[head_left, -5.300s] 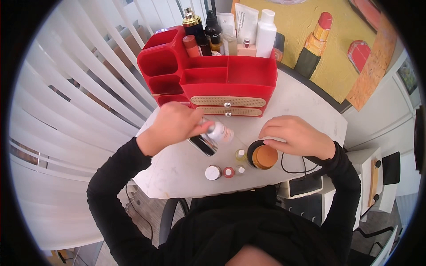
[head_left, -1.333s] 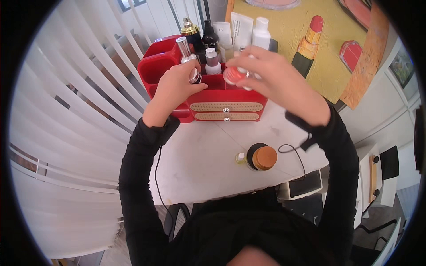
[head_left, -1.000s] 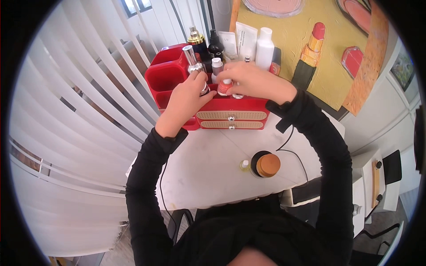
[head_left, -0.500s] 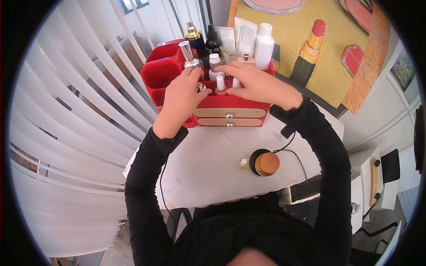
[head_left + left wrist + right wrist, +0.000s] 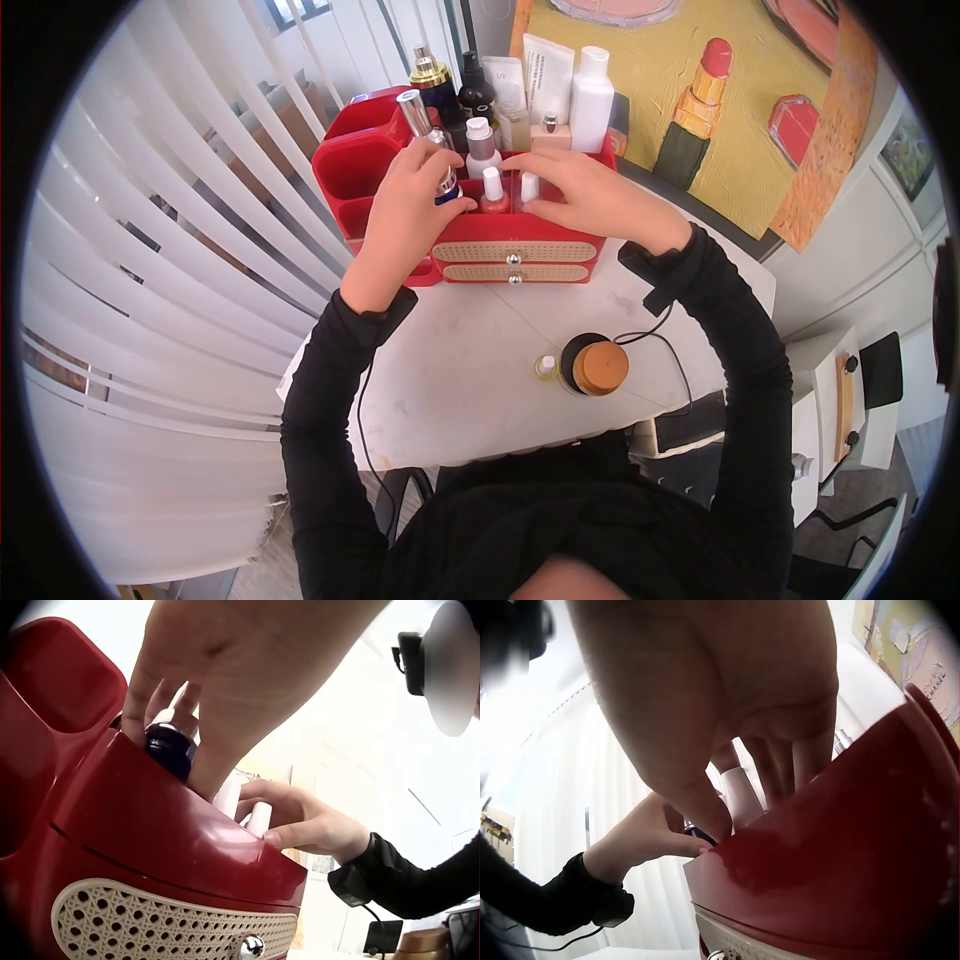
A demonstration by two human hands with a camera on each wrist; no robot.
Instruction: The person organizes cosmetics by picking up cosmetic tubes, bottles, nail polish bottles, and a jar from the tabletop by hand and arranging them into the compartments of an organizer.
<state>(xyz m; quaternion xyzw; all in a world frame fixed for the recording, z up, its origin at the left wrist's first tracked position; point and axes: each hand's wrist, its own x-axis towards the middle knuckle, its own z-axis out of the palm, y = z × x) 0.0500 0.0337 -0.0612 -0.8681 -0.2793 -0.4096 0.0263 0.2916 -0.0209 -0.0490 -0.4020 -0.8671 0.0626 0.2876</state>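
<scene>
Both arms, in black sleeves, reach forward and up, elbows bent outward. The left hand [image 5: 408, 205] is raised with its fingers and thumb curled in a grip. The right hand [image 5: 590, 195] lies just beside it, palm down, fingers [image 5: 780, 761] curved and pointing toward the left hand.

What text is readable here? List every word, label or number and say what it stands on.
"UV": on the white tube behind the red organizer.
"CHANEL": on the painting, in the right wrist view.
Print on the taller white tube: too small to read.
</scene>
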